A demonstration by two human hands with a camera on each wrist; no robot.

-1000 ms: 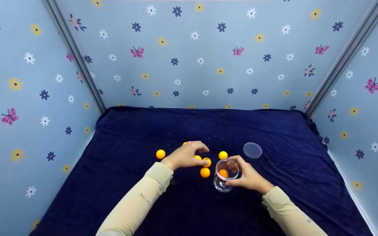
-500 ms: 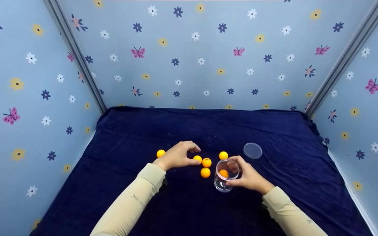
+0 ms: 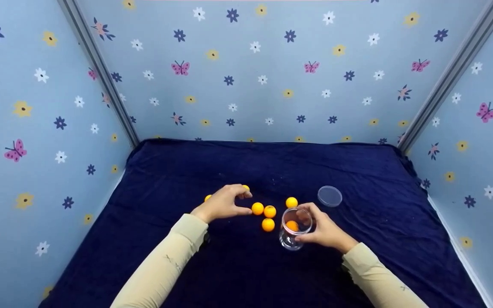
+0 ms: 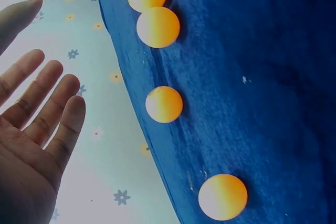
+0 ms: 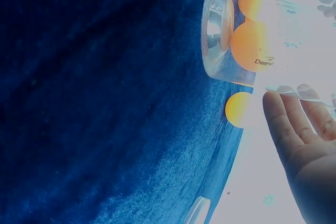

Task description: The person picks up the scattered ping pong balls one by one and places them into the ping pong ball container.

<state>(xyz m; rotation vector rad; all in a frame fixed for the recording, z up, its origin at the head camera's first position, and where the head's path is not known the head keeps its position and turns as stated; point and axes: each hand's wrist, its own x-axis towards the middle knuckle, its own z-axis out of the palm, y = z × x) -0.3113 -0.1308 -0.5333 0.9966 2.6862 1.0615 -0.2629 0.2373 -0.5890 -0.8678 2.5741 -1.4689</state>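
My right hand (image 3: 324, 231) grips a clear plastic jar (image 3: 289, 243) round its upper side, fingers and thumb on opposite sides near the rim. Inside the jar shows an orange ping-pong ball (image 3: 291, 226). In the right wrist view, printed lettering marks an orange ball (image 5: 252, 48) seen in or through the jar's wall. Holding nothing, my left hand (image 3: 223, 204) hovers with thumb and fingers spread apart. Just right of its thumb lies one ping-pong ball (image 3: 257, 208); another touches it (image 3: 269, 211). Behind the left hand, two more balls are partly hidden, one of them at the left (image 4: 223, 196).
A round clear lid (image 3: 329, 196) lies on the dark blue cloth (image 3: 178, 167) behind the right hand. One ball (image 3: 291, 202) sits just behind the jar, and another (image 3: 268, 225) to its left. Flower-patterned walls (image 3: 272, 55) enclose the back and sides.
My left hand has drawn back to the left, away from the group of balls beside the jar, which stay in place. My right hand and the jar keep their position.
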